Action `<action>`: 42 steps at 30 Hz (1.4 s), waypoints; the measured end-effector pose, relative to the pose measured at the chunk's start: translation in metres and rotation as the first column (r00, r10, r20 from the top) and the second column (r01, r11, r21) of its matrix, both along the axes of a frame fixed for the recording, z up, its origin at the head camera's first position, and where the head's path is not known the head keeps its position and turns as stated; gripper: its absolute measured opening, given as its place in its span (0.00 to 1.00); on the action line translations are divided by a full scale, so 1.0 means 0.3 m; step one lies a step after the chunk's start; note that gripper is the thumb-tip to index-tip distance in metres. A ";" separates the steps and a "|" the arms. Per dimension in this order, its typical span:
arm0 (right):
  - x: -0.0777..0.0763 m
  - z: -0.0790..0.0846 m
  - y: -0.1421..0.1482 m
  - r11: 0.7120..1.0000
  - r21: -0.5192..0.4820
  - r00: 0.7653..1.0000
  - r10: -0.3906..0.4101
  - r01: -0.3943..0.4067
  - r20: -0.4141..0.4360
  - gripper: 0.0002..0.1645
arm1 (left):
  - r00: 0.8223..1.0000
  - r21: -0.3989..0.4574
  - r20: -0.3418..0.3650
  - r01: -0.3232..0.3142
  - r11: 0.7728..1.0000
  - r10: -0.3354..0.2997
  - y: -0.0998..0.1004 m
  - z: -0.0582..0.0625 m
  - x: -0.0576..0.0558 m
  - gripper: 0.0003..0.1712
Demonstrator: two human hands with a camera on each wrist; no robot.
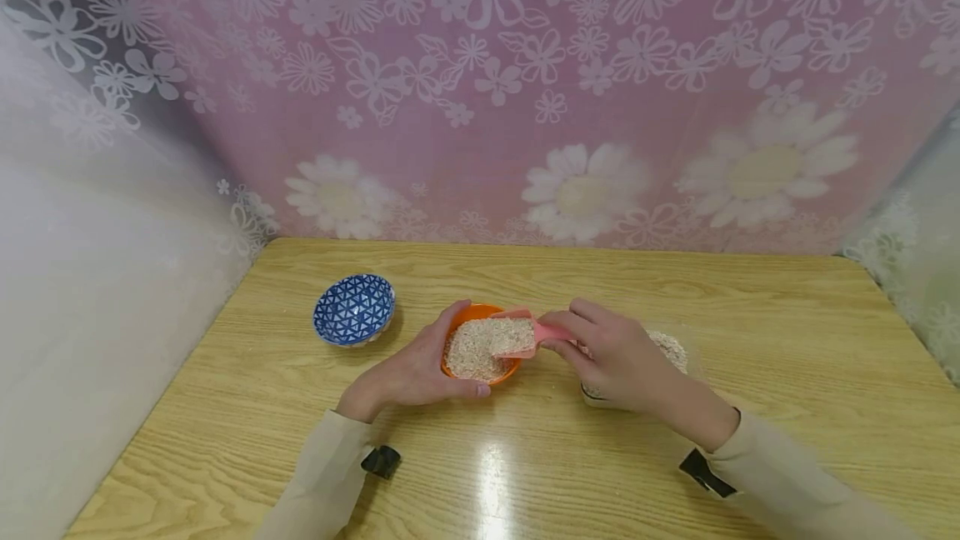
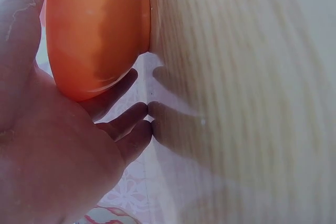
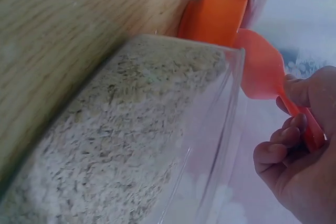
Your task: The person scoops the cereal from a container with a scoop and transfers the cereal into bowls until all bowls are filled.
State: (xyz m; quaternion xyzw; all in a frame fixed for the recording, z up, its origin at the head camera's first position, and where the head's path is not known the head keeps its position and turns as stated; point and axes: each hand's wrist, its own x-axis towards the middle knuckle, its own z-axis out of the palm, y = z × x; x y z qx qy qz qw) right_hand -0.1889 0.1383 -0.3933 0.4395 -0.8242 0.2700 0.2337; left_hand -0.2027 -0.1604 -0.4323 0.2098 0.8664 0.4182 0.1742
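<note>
Nearest, two pale sleeves [image 1: 322,465], a black fitting at each cuff. Left hand [image 1: 412,369] cups an orange bowl [image 2: 94,30], thumb along the near side, fingers round the far side; bowl's foot at the wooden table [image 1: 225,407], contact hard to confirm. Beneath the right hand [image 1: 618,357], a clear plastic container [image 3: 212,103] of pale, oat-like flakes [image 3: 115,124]. That hand pinches the handle of a pink scoop [image 3: 262,69], its blade laid across the orange bowl's right rim, loaded, front lip over flakes already inside. Judged risks: bowl looks well filled, so a quick tip could spill flakes over the rim; scoop pressing on that rim could rock the bowl if the left hand's hold slackens. Farther off, left: blue-and-white patterned bowl [image 1: 355,309], well apart. Behind, a pink floral curtain [image 1: 450,123].
</note>
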 end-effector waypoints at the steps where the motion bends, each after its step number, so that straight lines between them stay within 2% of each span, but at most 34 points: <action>1: 0.000 -0.001 -0.009 1.000 0.024 0.999 -0.001 0.002 -0.041 0.12 | 1.000 0.009 -0.001 0.004 1.000 -0.004 0.000 -0.001 -0.001 0.67; 8: 0.002 0.013 -0.055 0.994 0.107 0.981 -0.001 0.022 -0.196 0.10 | 1.000 0.037 0.001 0.007 0.999 -0.007 0.004 -0.001 -0.001 0.67; 13: 0.001 0.028 -0.063 0.980 0.174 0.958 -0.047 0.100 -0.283 0.12 | 0.999 -0.044 0.004 -0.036 0.998 0.036 0.002 0.007 0.009 0.71; 16: -0.002 0.027 -0.071 0.974 0.195 0.956 -0.050 0.111 -0.290 0.11 | 0.999 -0.059 0.005 -0.047 0.997 0.047 0.003 0.008 0.010 0.70; 18: 0.000 0.024 -0.080 0.974 0.201 0.957 -0.041 0.103 -0.288 0.11 | 0.999 -0.021 0.001 -0.033 0.999 0.033 0.003 0.006 0.007 0.68; 21: 0.005 0.021 -0.092 0.972 0.223 0.964 -0.015 0.076 -0.265 0.19 | 1.000 0.045 -0.007 0.000 0.999 0.001 0.004 -0.001 0.001 0.64; 23: 0.010 0.025 -0.094 0.967 0.245 0.968 -0.003 0.067 -0.252 0.20 | 1.000 0.072 -0.012 0.018 0.997 -0.018 0.004 -0.003 -0.003 0.61; 26: 0.018 0.038 -0.090 0.953 0.293 0.968 -0.002 0.078 -0.252 0.22 | 1.000 0.055 -0.005 0.014 0.998 -0.014 0.002 -0.005 -0.003 0.64; 30: 0.025 0.064 -0.081 0.932 0.341 0.945 -0.009 0.127 -0.327 0.26 | 1.000 0.020 0.011 -0.003 1.000 0.003 0.001 -0.002 0.001 0.69; 34: 0.029 0.088 -0.072 0.923 0.350 0.918 -0.006 0.157 -0.396 0.27 | 1.000 -0.026 0.002 -0.019 0.999 0.019 0.000 0.002 0.004 0.70; 36: 0.030 0.096 -0.070 0.923 0.349 0.906 0.000 0.163 -0.423 0.26 | 1.000 -0.055 -0.005 -0.026 0.998 0.026 -0.001 0.001 0.005 0.71; 42: 0.030 0.104 -0.056 0.911 0.380 0.882 0.040 0.160 -0.469 0.20 | 1.000 -0.052 0.010 -0.027 0.998 0.027 -0.002 0.003 0.005 0.71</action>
